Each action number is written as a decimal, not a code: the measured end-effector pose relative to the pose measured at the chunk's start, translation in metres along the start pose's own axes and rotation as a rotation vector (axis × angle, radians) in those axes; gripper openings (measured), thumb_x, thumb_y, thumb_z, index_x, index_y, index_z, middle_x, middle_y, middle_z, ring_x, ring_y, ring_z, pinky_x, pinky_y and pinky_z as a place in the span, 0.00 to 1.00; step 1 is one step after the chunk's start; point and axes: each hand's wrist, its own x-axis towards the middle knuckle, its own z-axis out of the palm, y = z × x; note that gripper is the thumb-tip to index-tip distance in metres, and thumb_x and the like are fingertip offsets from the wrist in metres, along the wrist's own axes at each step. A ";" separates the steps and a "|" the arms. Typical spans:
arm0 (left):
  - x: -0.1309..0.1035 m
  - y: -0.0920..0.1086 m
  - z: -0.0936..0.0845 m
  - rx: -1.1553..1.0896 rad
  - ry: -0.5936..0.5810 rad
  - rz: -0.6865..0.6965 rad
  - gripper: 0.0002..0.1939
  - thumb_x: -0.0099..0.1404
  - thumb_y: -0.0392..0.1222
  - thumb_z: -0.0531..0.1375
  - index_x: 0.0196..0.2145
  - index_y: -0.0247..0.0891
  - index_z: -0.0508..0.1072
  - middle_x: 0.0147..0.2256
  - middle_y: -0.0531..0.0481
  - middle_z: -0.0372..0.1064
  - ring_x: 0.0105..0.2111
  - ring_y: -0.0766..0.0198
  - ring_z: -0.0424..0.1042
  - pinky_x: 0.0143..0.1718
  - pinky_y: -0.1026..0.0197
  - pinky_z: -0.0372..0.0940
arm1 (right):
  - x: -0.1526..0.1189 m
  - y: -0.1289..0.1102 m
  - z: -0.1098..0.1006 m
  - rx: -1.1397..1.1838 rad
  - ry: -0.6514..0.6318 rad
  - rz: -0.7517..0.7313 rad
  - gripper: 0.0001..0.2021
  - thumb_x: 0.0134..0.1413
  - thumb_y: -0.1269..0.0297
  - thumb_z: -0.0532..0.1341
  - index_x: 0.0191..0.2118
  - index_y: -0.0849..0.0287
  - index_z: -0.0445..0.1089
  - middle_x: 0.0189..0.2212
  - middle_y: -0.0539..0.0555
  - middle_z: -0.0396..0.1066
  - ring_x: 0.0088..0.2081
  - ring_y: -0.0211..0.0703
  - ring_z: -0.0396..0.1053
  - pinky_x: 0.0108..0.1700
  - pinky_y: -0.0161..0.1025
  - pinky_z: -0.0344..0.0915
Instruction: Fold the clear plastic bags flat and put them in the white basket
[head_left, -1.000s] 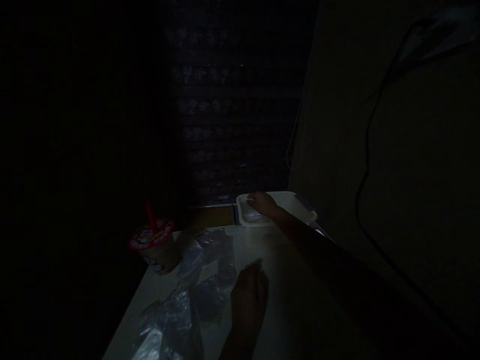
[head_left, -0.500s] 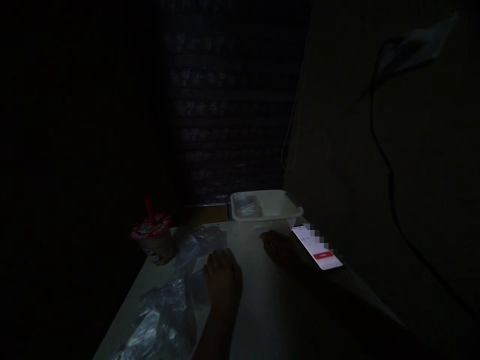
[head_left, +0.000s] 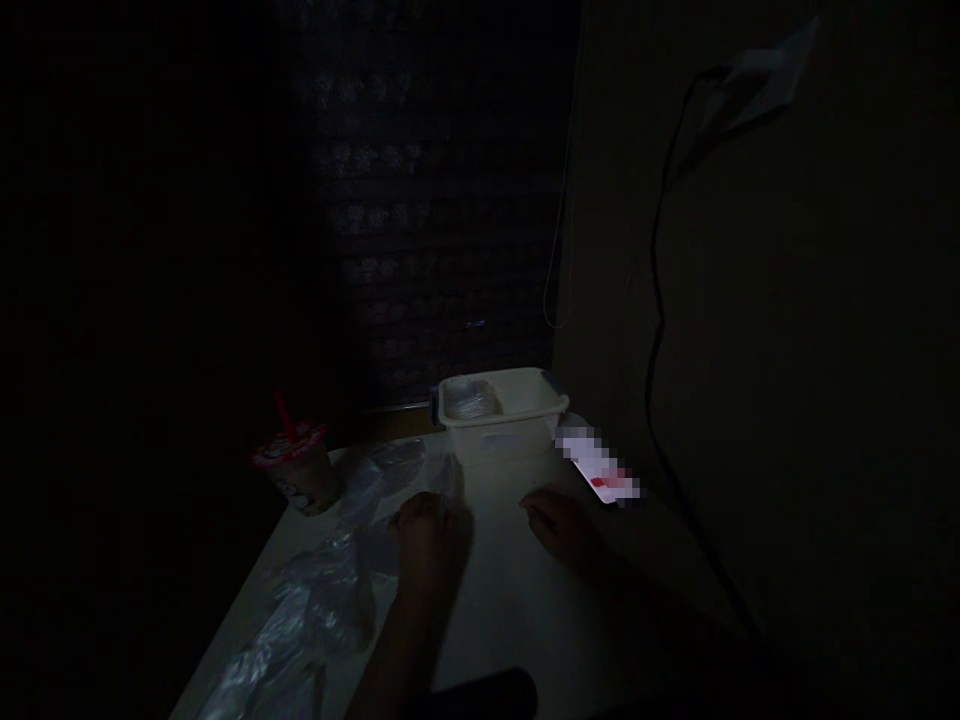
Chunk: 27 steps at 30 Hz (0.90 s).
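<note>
The scene is very dark. My left hand [head_left: 427, 530] is curled above the white table [head_left: 495, 600], fingers pressed together. A thin clear plastic piece [head_left: 448, 473] rises at its fingertips and appears to be held there. To the right, my right hand [head_left: 562, 525] has its fingers bent inward; whatever they may hold is too dark to make out. Crumpled clear plastic bags [head_left: 322, 590] lie left of my left hand, with another flat clear bag [head_left: 382, 470] behind them.
A lidded cup [head_left: 300, 480] with a red straw stands at the left edge. At the back is a white plastic basket [head_left: 506, 440] containing clear-wrapped items [head_left: 472, 398]. A lit phone [head_left: 600, 470] lies at right. A black cable [head_left: 656, 330] hangs along the wall. A dark rounded object [head_left: 495, 690] shows at the bottom.
The view has shifted, and the basket, phone and cup sit further left in it. Clear plastic now stands up at my left fingertips. A dark rounded shape has appeared at the bottom.
</note>
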 end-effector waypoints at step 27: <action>-0.023 -0.006 -0.030 -0.588 0.032 -0.062 0.16 0.53 0.39 0.50 0.40 0.34 0.61 0.40 0.43 0.61 0.34 0.63 0.65 0.32 0.60 0.62 | 0.025 -0.015 -0.017 0.559 -0.226 0.305 0.07 0.38 0.67 0.53 0.25 0.62 0.66 0.14 0.44 0.56 0.17 0.30 0.53 0.21 0.31 0.50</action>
